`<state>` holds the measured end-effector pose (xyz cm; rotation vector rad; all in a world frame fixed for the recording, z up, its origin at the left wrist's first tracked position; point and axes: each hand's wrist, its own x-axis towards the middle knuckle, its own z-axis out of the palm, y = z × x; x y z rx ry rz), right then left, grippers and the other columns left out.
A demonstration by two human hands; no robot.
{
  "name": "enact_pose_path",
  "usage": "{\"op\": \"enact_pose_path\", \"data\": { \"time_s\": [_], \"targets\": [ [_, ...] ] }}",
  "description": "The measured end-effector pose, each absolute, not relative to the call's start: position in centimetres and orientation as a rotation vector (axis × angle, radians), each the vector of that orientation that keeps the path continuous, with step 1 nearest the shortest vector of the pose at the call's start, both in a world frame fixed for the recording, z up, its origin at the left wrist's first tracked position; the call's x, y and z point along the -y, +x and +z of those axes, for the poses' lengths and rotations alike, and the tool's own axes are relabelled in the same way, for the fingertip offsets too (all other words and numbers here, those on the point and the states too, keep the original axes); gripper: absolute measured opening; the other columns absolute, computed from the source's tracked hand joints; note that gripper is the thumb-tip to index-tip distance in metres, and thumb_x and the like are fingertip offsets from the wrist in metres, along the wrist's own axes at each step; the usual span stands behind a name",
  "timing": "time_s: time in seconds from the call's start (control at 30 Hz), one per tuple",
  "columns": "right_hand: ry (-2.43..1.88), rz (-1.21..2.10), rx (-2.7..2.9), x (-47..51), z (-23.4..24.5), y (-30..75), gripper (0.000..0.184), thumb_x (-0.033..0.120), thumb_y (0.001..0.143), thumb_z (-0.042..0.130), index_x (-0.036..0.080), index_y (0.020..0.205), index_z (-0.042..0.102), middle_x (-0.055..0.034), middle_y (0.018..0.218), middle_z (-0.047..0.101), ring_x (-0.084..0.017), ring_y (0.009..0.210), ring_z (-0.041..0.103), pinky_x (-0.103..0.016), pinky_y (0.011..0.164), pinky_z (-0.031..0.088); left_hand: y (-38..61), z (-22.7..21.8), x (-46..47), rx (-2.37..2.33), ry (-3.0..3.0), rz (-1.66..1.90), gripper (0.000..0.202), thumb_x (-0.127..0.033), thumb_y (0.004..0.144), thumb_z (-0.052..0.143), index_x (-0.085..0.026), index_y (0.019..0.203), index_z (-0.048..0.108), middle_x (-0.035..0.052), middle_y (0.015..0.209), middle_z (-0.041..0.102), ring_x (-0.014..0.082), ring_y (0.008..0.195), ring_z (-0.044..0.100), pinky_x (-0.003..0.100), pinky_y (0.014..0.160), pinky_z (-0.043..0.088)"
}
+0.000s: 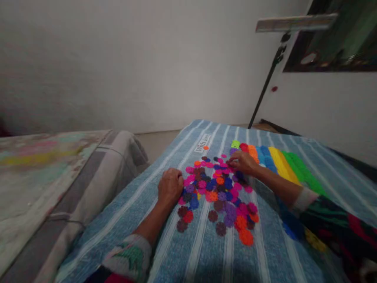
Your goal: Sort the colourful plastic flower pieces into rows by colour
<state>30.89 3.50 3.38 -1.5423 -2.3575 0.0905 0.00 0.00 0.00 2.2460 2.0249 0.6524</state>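
Observation:
A loose pile of small flat plastic flower-shaped discs [219,192] in pink, purple, blue, orange and red lies on a blue-and-white striped towel [206,251]. My left hand [170,188] rests curled in a loose fist at the pile's left edge, touching the discs. My right hand [243,162] is at the pile's far right, fingers pinched on a pink disc. Just beyond it runs a row of colour-sorted discs [277,163] in light green, red, orange, blue, yellow and green bands.
A grey folded blanket or mattress edge [97,177] lies left of the towel, with a pale patterned surface [35,169] further left. A dark stand pole [265,88] leans at the back right by the white wall. Bare floor [153,141] shows behind.

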Motion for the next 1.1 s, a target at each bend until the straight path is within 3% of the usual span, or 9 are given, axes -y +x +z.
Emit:
{"op": "enact_pose_path", "data": {
  "time_s": [0.23,0.43,0.67,0.83,1.1],
  "targets": [
    [-1.170,0.177,2.609,0.9,2.7,25.7,0.008,0.022,0.084,0.067,0.019,0.079,0.072,-0.0053,0.091,0.065,-0.019,0.090,0.058,-0.029,0.078,0.042,0.2,0.4,0.4,-2.048,2.233,0.658,0.021,-0.019,0.085,0.045,-0.017,0.089,0.066,0.0075,0.098,0.065,0.0224,0.100,0.057,0.032,0.088,0.045],
    [-1.032,0.094,2.711,3.7,2.3,24.0,0.020,0.036,0.089,0.062,0.018,0.087,0.071,-0.0073,0.092,0.061,-0.020,0.089,0.054,-0.031,0.078,0.041,0.4,0.5,0.7,-2.051,2.222,0.665,0.021,-0.018,0.085,0.045,-0.017,0.089,0.066,0.0074,0.098,0.065,0.0218,0.099,0.057,0.031,0.087,0.045],
    [-1.188,0.033,2.702,3.4,2.2,25.5,0.009,0.021,0.084,0.067,0.017,0.077,0.071,-0.0062,0.086,0.061,-0.020,0.088,0.053,-0.031,0.078,0.039,0.5,0.3,0.7,-2.051,2.227,0.676,0.022,-0.018,0.086,0.045,-0.018,0.089,0.066,0.0077,0.099,0.065,0.0223,0.101,0.057,0.031,0.087,0.045],
    [-1.109,-0.011,2.704,3.7,2.4,23.3,0.010,0.023,0.086,0.064,0.018,0.080,0.071,-0.0067,0.090,0.061,-0.019,0.088,0.052,-0.030,0.076,0.037,0.5,0.4,0.8,-2.045,2.214,0.681,0.022,-0.017,0.086,0.044,-0.018,0.089,0.066,0.0076,0.098,0.065,0.0226,0.100,0.057,0.032,0.087,0.046],
    [-1.183,-0.035,2.741,2.8,2.0,21.3,0.017,0.013,0.086,0.057,0.016,0.079,0.073,-0.0085,0.092,0.062,-0.019,0.088,0.052,-0.029,0.074,0.036,0.6,0.5,1.0,-2.050,2.215,0.672,0.022,-0.017,0.086,0.044,-0.017,0.090,0.066,0.0086,0.099,0.065,0.0226,0.100,0.057,0.033,0.087,0.046]
  ]
}}
